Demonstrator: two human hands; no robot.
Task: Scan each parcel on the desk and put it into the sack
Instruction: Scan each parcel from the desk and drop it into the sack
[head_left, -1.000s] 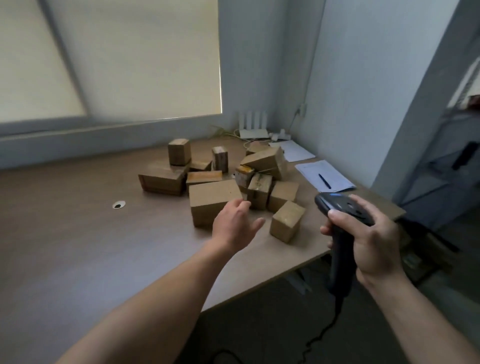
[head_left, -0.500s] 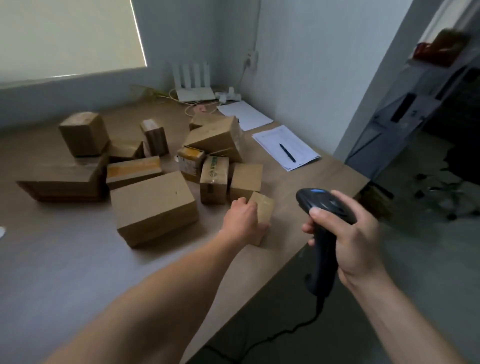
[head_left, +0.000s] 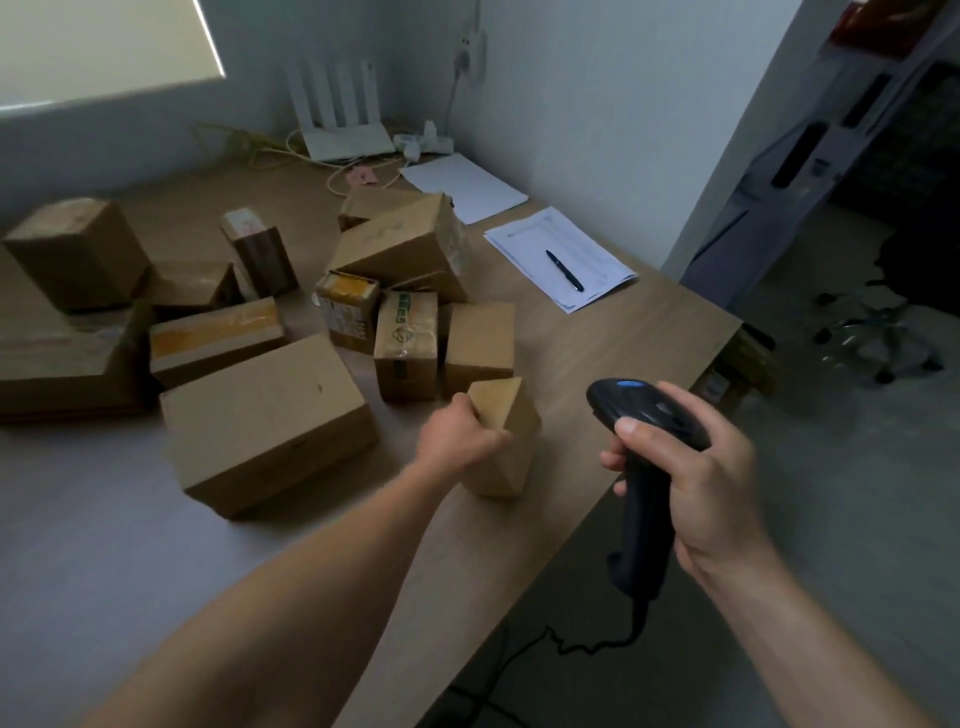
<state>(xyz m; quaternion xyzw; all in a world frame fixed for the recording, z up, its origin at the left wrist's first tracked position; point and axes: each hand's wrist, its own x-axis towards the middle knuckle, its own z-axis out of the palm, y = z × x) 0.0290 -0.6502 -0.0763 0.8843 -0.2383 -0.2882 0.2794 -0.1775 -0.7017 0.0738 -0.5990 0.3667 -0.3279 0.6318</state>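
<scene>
So the small parcel (head_left: 506, 441) sits near the front edge of the desk (head_left: 613, 353), tipped up on a corner rather than lying flat, and my left hand (head_left: 457, 436) is wrapped around its left side, fingers closed on the cardboard. I can't tell if it's fully clear of the desktop or still resting on one edge. My right hand (head_left: 696, 483) is off the desk edge, just beside that parcel on the right, fist closed around the grip of the black barcode scanner (head_left: 639, 467), thumb up on the head, with its cord (head_left: 571, 649) trailing down toward the floor. Right behind the held parcel there's a plain box (head_left: 480, 340) and next to it a box with green print (head_left: 408, 345), then one with a yellow taped top (head_left: 348, 314), all huddled close together. A bigger box (head_left: 405, 244) is leaning on top of that cluster. To the left of my hand is the large plain carton (head_left: 267, 421), and behind it a long flat one with yellow tape (head_left: 215, 335). More boxes are stacked at the far left, including a tall cube (head_left: 78, 252). Further back on the right side of the desk, a pen (head_left: 564, 270) lies on a sheet of paper (head_left: 561, 254), and a white router (head_left: 345, 117) stands against the wall in the corner.
</scene>
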